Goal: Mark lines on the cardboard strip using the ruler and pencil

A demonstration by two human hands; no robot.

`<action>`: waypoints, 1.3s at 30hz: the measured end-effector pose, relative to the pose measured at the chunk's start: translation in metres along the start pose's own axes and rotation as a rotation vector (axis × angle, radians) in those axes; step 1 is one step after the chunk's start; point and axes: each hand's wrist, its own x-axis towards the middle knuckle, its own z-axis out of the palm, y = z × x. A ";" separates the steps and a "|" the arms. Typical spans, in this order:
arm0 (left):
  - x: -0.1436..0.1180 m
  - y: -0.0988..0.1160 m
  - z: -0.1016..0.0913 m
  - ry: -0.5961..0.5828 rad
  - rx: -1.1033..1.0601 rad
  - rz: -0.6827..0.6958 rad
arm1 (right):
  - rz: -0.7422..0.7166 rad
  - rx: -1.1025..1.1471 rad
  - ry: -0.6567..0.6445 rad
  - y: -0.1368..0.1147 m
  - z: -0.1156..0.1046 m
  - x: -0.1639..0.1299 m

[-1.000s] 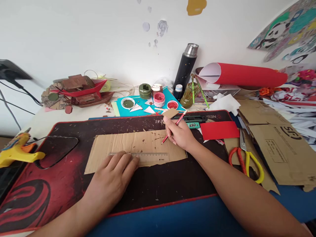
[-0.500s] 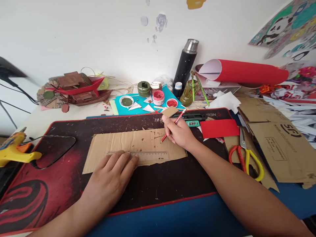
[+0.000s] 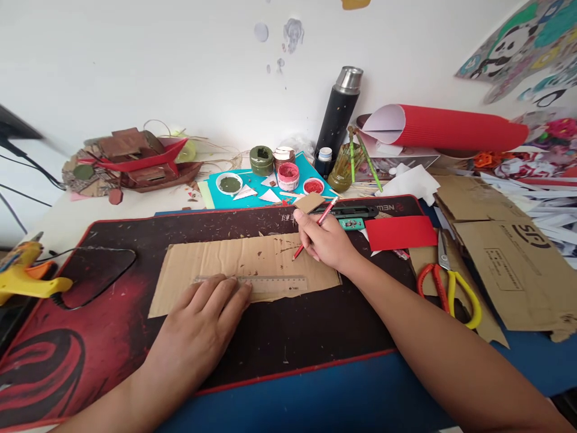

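Black and red, the desk mat [image 3: 112, 337] is the biggest thing under my view, and nearly everything I care about lies on it. Next in size is the cardboard sheet [image 3: 234, 261], a long strip lying flat, its long axis running left to right across the mat, between my two hands. On its near edge lies the clear ruler [image 3: 270, 282], parallel to that axis.

My left hand [image 3: 198, 331] is spread flat, palm down, fingertips pressing the left end of the ruler onto the sheet; it grips nothing. My right hand [image 3: 327, 243] is closed around a red pencil [image 3: 311, 236], held slanted, with the tip pointing down and left onto the sheet's far right part and the back end toward the far side of the desk. The pencil tip sits beyond the ruler's edge and apart from it, so the right hand is the nearer one to the ruler's free right end, while the left covers the other end.

Off to the right lie the yellow-handled scissors [image 3: 451, 291] on more cardboard, and a red paper piece [image 3: 399, 233] just past my right wrist. Smaller still, a little cardboard scrap [image 3: 309, 202] lies just beyond my right fingers.

I cannot tell whether the pencil tip actually touches the sheet, nor read any ruler marks. My left palm hides part of the ruler and of the sheet's near edge.
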 end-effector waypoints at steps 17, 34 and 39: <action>-0.001 -0.001 0.000 0.051 -0.076 0.066 | -0.003 0.082 0.101 0.002 0.002 0.000; 0.005 0.006 0.002 0.022 -0.060 0.002 | -0.009 0.103 0.146 0.009 0.002 0.003; 0.004 0.007 0.002 -0.004 -0.084 -0.018 | -0.023 0.117 0.140 0.006 0.002 0.002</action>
